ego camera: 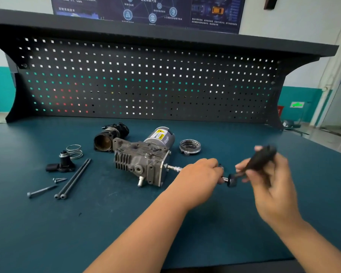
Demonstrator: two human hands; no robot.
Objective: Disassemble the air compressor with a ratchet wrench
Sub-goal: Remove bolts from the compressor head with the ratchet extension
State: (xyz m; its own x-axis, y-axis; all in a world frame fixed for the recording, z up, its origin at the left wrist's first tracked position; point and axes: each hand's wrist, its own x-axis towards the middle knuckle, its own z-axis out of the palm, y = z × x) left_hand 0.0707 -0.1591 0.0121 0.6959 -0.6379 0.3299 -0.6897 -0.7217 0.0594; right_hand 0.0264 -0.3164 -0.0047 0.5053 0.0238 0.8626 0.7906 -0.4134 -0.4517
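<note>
Two bare hands are at work just right of the air compressor (142,162), which lies on its side on the blue-green bench top (126,223), its grey motor end pointing away from the person. A thin extension bar (174,168) runs out from the compressor's right face. The left hand (199,174) is curled round this bar, close to the compressor. Farther right, the right hand (270,180) grips the black handle of the ratchet wrench (262,156), whose head sits on the outer end of the bar; this hand is blurred.

Behind the compressor to the right lies a round metal cap (189,147). Behind it to the left lies a black housing (110,137) with an open mouth. Left of the compressor are a wire spring (74,151), a small black fitting (62,163), two long bolts (75,179) side by side, short screws (59,180) and one longer screw (41,191). A dark pegboard (146,79) stands well behind the compressor.
</note>
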